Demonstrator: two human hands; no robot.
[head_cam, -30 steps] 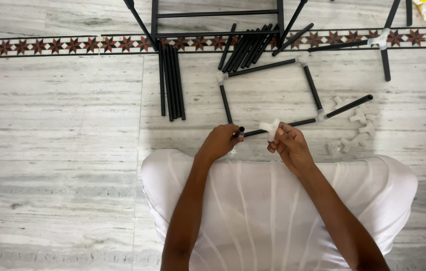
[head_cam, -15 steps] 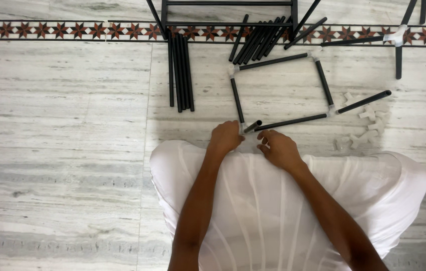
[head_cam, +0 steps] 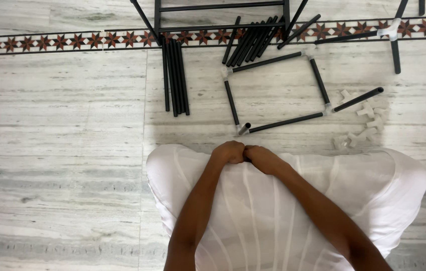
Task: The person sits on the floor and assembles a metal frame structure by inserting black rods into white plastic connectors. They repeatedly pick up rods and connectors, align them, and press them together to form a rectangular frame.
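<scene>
My left hand (head_cam: 229, 151) and my right hand (head_cam: 264, 158) rest on my white-clothed lap (head_cam: 293, 211), fists closed and pressed knuckle to knuckle. Only a dark sliver shows between them; anything inside the fists is hidden. Just beyond them on the floor lies a square of black tubes (head_cam: 285, 122) joined by white corner connectors (head_cam: 328, 108). At its near-left corner, two tube ends (head_cam: 243, 129) meet with no connector visible. Neither hand touches the square.
A bundle of black tubes (head_cam: 175, 75) lies to the left of the square and more tubes (head_cam: 250, 42) lean behind it. Several loose white connectors (head_cam: 366, 123) lie at the right. A black metal frame (head_cam: 223, 7) stands at the patterned floor border.
Both hands have drawn back from the square's near corner onto my lap and closed together. The white connector earlier in my right hand is no longer visible.
</scene>
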